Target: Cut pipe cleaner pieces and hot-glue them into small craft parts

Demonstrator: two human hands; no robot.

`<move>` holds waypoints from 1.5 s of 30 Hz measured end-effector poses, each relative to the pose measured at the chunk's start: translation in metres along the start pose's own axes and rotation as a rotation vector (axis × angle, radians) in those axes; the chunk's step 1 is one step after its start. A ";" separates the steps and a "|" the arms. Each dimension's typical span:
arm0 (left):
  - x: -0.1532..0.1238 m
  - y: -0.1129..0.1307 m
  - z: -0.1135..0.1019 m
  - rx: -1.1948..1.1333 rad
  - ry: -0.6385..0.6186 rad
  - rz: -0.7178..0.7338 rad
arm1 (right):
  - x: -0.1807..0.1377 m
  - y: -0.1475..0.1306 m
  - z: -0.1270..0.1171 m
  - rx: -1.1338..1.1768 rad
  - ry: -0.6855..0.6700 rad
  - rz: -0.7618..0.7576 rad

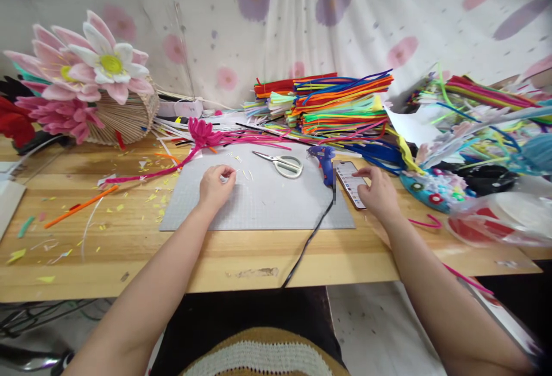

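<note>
My left hand (217,187) rests over the left part of a grey cutting mat (263,209). Its thumb and forefinger are pinched together; anything between them is too small to make out. Several thin pale slivers (246,175) lie just beside those fingertips. My right hand (379,193) is at a smartphone (350,183) with a lit screen, forefinger stretched out over it and thumb apart, gripping nothing. Between the hands lie scissors (288,167) with pale handles and a blue hot glue gun (326,168), its black cord running to the table's front edge.
A fuzzy pink flower (202,133) on a long stem lies behind my left hand. Bundled pipe cleaners (340,106) are piled at the back. Fuzzy lotus flowers (103,65) stand at the left, near an orange pipe cleaner (81,206) and scraps. A plastic bag (504,218) sits right.
</note>
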State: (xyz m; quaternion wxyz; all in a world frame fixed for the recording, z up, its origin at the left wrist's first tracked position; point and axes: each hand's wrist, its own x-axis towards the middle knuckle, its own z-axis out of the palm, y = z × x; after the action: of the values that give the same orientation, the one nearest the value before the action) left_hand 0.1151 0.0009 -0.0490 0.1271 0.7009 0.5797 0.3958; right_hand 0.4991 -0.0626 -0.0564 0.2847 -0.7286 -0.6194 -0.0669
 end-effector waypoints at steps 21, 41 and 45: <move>0.000 -0.003 -0.005 0.007 0.028 0.031 | 0.028 -0.143 0.059 0.285 -0.097 -0.208; 0.000 0.001 -0.005 0.002 0.023 0.008 | 0.012 -0.126 0.041 0.309 -0.244 -0.226; 0.001 0.000 -0.004 0.003 0.019 0.012 | 0.003 -0.113 0.033 0.304 -0.249 -0.214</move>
State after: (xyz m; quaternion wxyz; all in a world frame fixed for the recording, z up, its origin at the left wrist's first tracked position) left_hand 0.1123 0.0004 -0.0465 0.1182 0.7005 0.5773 0.4025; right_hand 0.3856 -0.0356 -0.0446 0.3038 -0.6102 -0.7264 0.0880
